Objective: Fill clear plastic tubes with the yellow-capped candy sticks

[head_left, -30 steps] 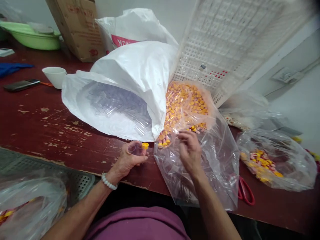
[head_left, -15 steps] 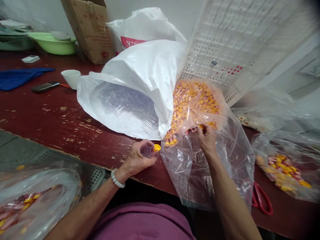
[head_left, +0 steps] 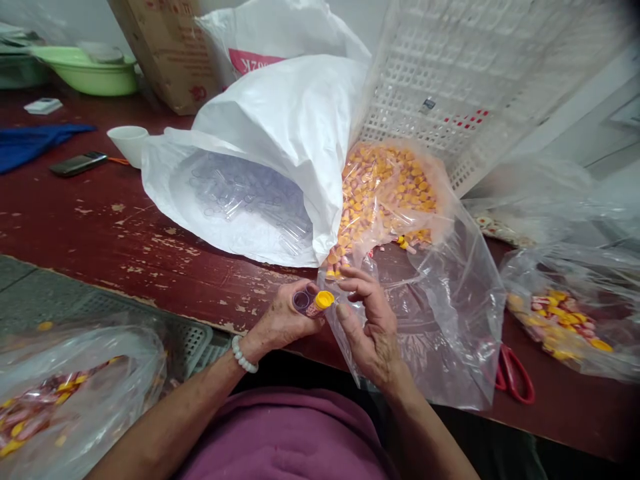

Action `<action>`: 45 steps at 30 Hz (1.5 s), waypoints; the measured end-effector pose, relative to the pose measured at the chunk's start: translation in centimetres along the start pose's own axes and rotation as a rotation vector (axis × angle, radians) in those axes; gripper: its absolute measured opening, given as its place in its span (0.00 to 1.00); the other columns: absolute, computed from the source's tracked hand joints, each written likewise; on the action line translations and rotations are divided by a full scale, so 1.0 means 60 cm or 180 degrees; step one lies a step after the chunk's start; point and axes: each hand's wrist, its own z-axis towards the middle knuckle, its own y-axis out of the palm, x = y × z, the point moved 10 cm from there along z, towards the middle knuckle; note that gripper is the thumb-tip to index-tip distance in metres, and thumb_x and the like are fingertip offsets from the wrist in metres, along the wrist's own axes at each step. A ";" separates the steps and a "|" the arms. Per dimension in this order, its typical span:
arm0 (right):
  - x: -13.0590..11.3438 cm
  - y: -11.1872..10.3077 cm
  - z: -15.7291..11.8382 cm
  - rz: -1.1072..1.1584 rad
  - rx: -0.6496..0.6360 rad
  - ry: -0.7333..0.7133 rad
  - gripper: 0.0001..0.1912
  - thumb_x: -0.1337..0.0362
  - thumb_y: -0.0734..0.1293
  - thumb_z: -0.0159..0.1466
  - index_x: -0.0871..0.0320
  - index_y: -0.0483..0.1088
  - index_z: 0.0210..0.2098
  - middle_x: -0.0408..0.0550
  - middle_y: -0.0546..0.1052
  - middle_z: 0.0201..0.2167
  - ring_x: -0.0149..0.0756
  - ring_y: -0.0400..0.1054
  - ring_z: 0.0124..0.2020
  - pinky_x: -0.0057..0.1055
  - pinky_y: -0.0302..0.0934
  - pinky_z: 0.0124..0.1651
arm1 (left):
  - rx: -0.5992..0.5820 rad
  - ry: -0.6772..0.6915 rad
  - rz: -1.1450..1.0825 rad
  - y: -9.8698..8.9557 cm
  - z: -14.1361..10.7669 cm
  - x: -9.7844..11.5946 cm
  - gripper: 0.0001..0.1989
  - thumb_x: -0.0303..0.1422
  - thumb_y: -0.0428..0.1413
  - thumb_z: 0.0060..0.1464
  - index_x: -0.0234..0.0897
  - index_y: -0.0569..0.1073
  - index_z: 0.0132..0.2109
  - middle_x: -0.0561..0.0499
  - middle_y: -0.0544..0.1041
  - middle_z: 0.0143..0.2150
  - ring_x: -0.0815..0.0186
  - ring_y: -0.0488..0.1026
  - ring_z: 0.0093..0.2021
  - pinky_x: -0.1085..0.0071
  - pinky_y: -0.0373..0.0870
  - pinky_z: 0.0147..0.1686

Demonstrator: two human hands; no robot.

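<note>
My left hand (head_left: 280, 323), with a white bead bracelet (head_left: 243, 355) on its wrist, is closed around several clear plastic tubes (head_left: 301, 302). One tube in that grip bears a yellow cap (head_left: 325, 300); the others beside it show open mouths. Just right of this cap is my right hand (head_left: 371, 327), fingers spread and thumb close to the cap, with nothing visible between them. Behind the hands, a white sack (head_left: 290, 100) lies open with many loose clear tubes (head_left: 245, 193) inside. A clear plastic bag (head_left: 425, 320) spreads beyond my right hand, holding a heap of yellow-and-pink caps (head_left: 387, 187).
A white plastic crate (head_left: 415, 87) leans behind the caps. At left are a white cup (head_left: 129, 141), a phone (head_left: 79, 163) and a blue cloth (head_left: 35, 147). Red-handled scissors (head_left: 517, 377) and another clear bag (head_left: 565, 320) lie right. A bag of filled tubes (head_left: 45, 407) sits lower left.
My right hand has left the cap heap, moving left and toward me to the capped tube, and its fingers have spread. My left hand has shifted slightly right, still holding the tubes.
</note>
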 end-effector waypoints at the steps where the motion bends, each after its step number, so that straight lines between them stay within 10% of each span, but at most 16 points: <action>1: 0.002 -0.004 0.001 -0.0033 0.0047 -0.0019 0.11 0.63 0.60 0.64 0.54 0.65 0.46 0.51 0.66 0.54 0.42 0.60 0.55 0.44 0.58 0.53 | 0.0011 -0.0013 -0.0011 -0.001 0.001 -0.004 0.10 0.26 0.59 0.38 0.31 0.70 0.33 0.54 0.70 0.27 0.73 0.62 0.26 0.77 0.61 0.26; 10: 0.018 0.036 -0.007 -0.0412 -0.0668 -0.0295 0.13 0.59 0.62 0.62 0.51 0.70 0.46 0.49 0.56 0.61 0.44 0.54 0.59 0.46 0.53 0.59 | 0.0057 -0.0372 -0.0311 -0.008 0.004 -0.040 0.10 0.23 0.60 0.34 0.32 0.69 0.29 0.57 0.68 0.24 0.74 0.62 0.25 0.78 0.60 0.24; 15: 0.199 -0.130 0.055 -0.1218 0.1065 0.0787 0.13 0.60 0.56 0.64 0.58 0.69 0.39 0.52 0.73 0.40 0.40 0.66 0.44 0.40 0.60 0.48 | 0.0420 -0.0944 -0.0622 -0.039 -0.001 -0.075 0.13 0.28 0.60 0.35 0.33 0.68 0.32 0.53 0.71 0.27 0.69 0.66 0.25 0.78 0.59 0.16; 18: 0.308 -0.120 0.103 -0.1737 0.0466 0.1346 0.13 0.59 0.59 0.60 0.61 0.69 0.37 0.53 0.75 0.35 0.40 0.68 0.37 0.35 0.61 0.42 | 0.0462 -0.0844 -0.0476 -0.050 0.003 -0.074 0.14 0.27 0.60 0.35 0.33 0.69 0.34 0.52 0.73 0.29 0.69 0.68 0.26 0.78 0.61 0.18; 22: 0.349 -0.066 0.143 -0.2174 -0.0192 0.1449 0.15 0.58 0.61 0.59 0.61 0.69 0.41 0.53 0.76 0.33 0.40 0.69 0.34 0.31 0.59 0.36 | 0.0456 -0.0386 0.0049 -0.049 0.015 -0.047 0.11 0.23 0.59 0.34 0.32 0.70 0.31 0.54 0.72 0.25 0.72 0.66 0.26 0.77 0.62 0.25; 30: 0.346 -0.058 0.145 -0.2273 -0.0711 0.1315 0.13 0.62 0.62 0.57 0.61 0.71 0.38 0.52 0.76 0.29 0.39 0.69 0.30 0.29 0.58 0.34 | 0.0411 -0.0188 0.0399 -0.035 0.022 -0.034 0.13 0.24 0.58 0.34 0.31 0.72 0.34 0.53 0.74 0.28 0.71 0.67 0.27 0.76 0.63 0.28; 34: 0.323 -0.120 0.105 -0.1697 0.0146 0.1475 0.15 0.61 0.59 0.59 0.60 0.70 0.41 0.47 0.74 0.27 0.35 0.67 0.28 0.29 0.60 0.33 | 0.0375 -0.0162 0.0412 -0.030 0.020 -0.036 0.13 0.25 0.58 0.35 0.31 0.71 0.35 0.52 0.74 0.29 0.71 0.66 0.27 0.75 0.63 0.28; 38: 0.230 -0.123 0.051 0.0109 0.0995 0.1327 0.14 0.56 0.63 0.60 0.58 0.68 0.40 0.43 0.71 0.28 0.30 0.66 0.27 0.28 0.63 0.31 | 0.0279 -0.0024 0.0541 -0.014 0.017 -0.028 0.12 0.25 0.57 0.36 0.32 0.71 0.35 0.53 0.73 0.29 0.71 0.65 0.27 0.76 0.61 0.27; 45: 0.040 0.006 0.031 0.0358 0.0106 0.0381 0.05 0.63 0.65 0.61 0.54 0.67 0.38 0.43 0.73 0.34 0.31 0.68 0.34 0.31 0.63 0.40 | -0.0087 0.0287 0.0358 0.024 0.008 0.013 0.08 0.24 0.55 0.39 0.33 0.70 0.32 0.54 0.70 0.28 0.71 0.64 0.27 0.76 0.60 0.27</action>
